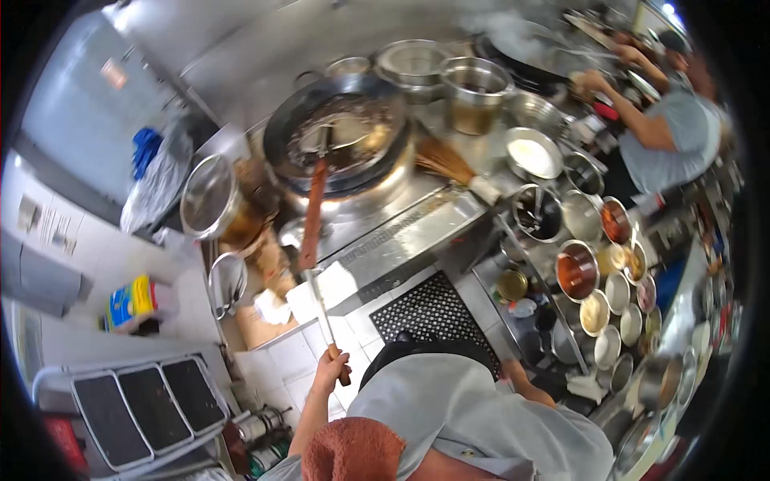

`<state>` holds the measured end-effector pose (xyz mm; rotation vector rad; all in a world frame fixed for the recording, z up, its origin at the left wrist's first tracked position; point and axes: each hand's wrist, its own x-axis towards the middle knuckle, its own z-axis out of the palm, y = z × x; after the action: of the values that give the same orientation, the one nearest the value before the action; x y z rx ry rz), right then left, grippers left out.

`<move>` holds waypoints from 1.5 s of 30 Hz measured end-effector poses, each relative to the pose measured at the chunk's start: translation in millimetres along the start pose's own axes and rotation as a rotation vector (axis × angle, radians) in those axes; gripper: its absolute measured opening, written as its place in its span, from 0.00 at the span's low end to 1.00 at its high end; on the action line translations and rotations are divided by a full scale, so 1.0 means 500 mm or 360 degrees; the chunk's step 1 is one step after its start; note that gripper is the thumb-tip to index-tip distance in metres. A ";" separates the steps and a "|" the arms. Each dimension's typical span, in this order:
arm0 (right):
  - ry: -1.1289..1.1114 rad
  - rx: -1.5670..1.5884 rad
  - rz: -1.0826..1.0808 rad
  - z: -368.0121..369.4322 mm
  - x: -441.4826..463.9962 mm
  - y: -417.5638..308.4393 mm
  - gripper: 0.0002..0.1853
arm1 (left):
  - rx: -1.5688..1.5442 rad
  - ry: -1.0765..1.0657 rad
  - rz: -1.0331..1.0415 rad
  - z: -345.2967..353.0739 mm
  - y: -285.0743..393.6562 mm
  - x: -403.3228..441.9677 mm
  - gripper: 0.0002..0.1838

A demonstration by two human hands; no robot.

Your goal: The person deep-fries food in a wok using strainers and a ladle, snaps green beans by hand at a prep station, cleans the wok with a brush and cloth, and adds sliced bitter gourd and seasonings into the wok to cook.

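Note:
My left hand [329, 370] is closed round the wooden grip of a long-handled strainer [314, 212]. Its shaft has a reddish-brown middle section and reaches away from me. The far end lies over a large dark wok [277, 132] of bubbling liquid. A curved metal rim shows there, but the head's exact shape is unclear. My right hand [513, 372] hangs low beside my body, near the rack of containers. Its fingers are too small and blurred to read.
A bamboo brush [449, 160] lies right of the wok near several metal pots [473, 116]. Sauce and ingredient bowls [577, 271] crowd the right side. A co-worker [670, 132] stands at a steaming wok. A black mat [437, 314] covers some floor; a pot [210, 196] stands left.

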<state>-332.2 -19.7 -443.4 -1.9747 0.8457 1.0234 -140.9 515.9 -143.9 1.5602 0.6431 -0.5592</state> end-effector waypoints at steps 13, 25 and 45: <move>0.0126 0.0246 -0.0137 -0.300 0.299 -0.630 0.12 | -0.0584 0.1131 -0.0655 -0.049 -0.396 -0.122 0.17; 0.0260 0.1705 0.0089 -0.374 0.473 -0.795 0.17 | -0.0764 0.0853 -0.1033 0.405 -0.462 -0.295 0.08; -0.0833 -0.0180 -0.0975 -0.230 -0.092 -0.870 0.15 | -0.1479 0.0109 0.0700 -0.253 0.423 -0.097 0.23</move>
<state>39.2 113.8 -222.6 -1.7506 -0.1045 1.1360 -32.5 628.3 52.8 0.7880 0.4780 0.1393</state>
